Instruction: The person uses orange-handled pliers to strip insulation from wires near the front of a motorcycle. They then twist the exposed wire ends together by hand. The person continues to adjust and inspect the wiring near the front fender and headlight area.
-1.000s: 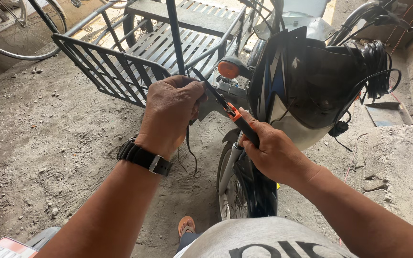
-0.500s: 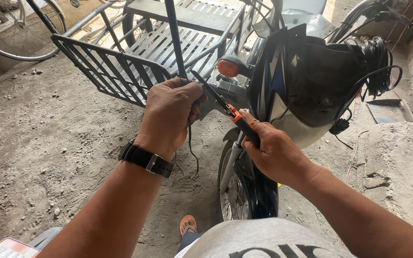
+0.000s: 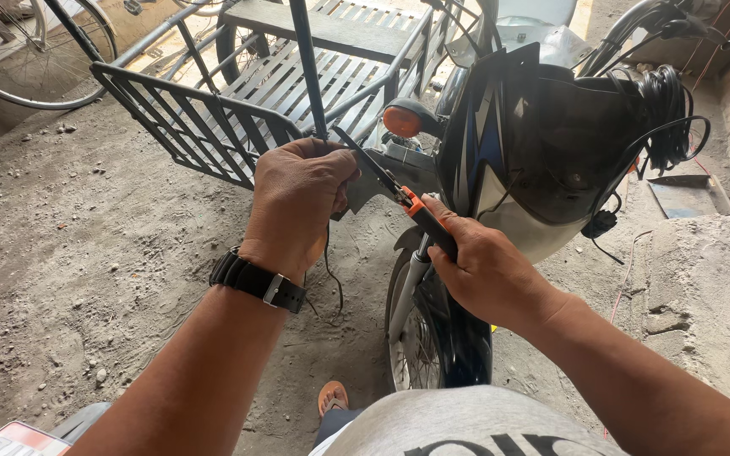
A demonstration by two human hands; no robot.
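A dark motorcycle (image 3: 542, 160) with blue and white fairing stands front-on in the middle of the view, on a dusty dirt floor (image 3: 69, 253). Fixed to the motorcycle's side, toward the left of the picture, is a grey metal sidecar frame (image 3: 213, 118) with slatted bars and a slatted bench. Beyond that frame, in the far upper left corner, part of a bicycle wheel (image 3: 35, 67) shows. The motorcycle's front wheel (image 3: 420, 338) sits low and centre, just below the hands. An orange turn signal (image 3: 401, 121) juts from the motorcycle's fairing toward the sidecar.

In front of the motorcycle, the left hand (image 3: 297, 203), with a black wristwatch (image 3: 257, 280) on its wrist, is closed into a fist where an upright rod of the sidecar frame meets the rail; a thin black wire (image 3: 331, 274) dangles beneath it. The right hand (image 3: 487, 270) grips the orange and black handles of a pair of pliers (image 3: 399, 190), whose dark tip points up toward the left hand, just beside its fingers.
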